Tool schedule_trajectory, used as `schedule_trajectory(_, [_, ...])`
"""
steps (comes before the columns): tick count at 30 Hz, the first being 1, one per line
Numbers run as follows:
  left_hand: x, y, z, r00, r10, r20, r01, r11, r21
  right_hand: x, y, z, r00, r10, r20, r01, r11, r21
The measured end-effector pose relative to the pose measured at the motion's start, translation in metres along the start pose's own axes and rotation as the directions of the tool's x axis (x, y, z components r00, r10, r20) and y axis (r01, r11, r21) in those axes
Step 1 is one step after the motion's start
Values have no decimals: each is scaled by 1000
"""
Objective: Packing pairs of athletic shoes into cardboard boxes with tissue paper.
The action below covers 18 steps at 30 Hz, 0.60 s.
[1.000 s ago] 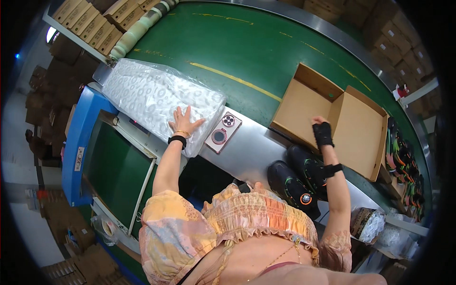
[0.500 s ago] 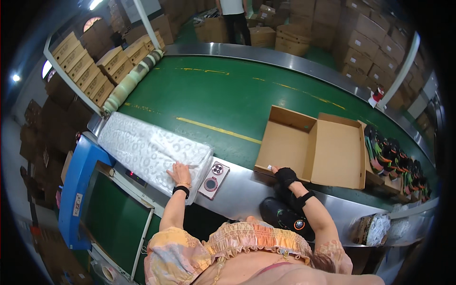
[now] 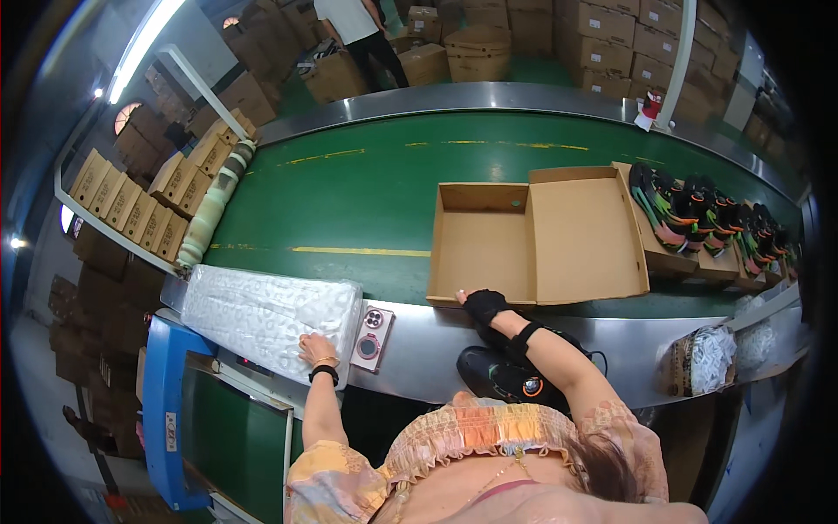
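My left hand (image 3: 319, 349) rests on the near right part of a stack of thin whitish patterned wrapping paper (image 3: 257, 310), its fingers drawn together on the creased top sheet. A phone in a pinkish case with a ring on its back (image 3: 372, 339) lies just right of the stack. My right hand (image 3: 483, 305), in a black fingerless glove, grips the near wall of an open, empty cardboard shoe box (image 3: 484, 253), whose lid (image 3: 587, 236) is folded out to the right. Below that forearm, a black shoe (image 3: 497, 375) sits on the metal edge, partly hidden.
Several open boxes with black, green and orange shoes (image 3: 676, 205) line the belt's right end. Stacked shoe boxes (image 3: 131, 210) stand beyond the roller at left. A blue machine frame (image 3: 168, 410) is near left. A person (image 3: 358, 35) stands across the green belt (image 3: 349, 201).
The view has turned, shifting the scene. My left fingers, spread on the paper before, are now drawn in. My right hand has stayed at the box's near wall.
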State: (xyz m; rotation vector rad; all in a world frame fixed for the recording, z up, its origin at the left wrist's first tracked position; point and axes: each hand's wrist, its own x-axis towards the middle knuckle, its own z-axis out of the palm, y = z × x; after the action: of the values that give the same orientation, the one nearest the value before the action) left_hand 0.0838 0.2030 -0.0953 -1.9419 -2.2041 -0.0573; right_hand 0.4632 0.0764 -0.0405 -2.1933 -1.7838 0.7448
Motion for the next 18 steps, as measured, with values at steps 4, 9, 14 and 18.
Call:
schedule_trajectory(4, [35,-92,32,966,-177,-190,242,880,409,9,-16,10,1000,1,23,-2,999,51])
schedule_trajectory(9, [65,-44,-165,770,-219,-599,-114,877,-467,11,15,22,1000,-8,-16,9,997,74])
schedule_trajectory(14, [-32,75,-331,913,8,-408,-408,-14,-913,-3,-16,4,961,-168,-220,203,968,149])
schedule_trajectory(18, [-76,159,-337,879,262,-399,-368,-158,-916,-60,-76,-67,731,-524,-437,678,485,552])
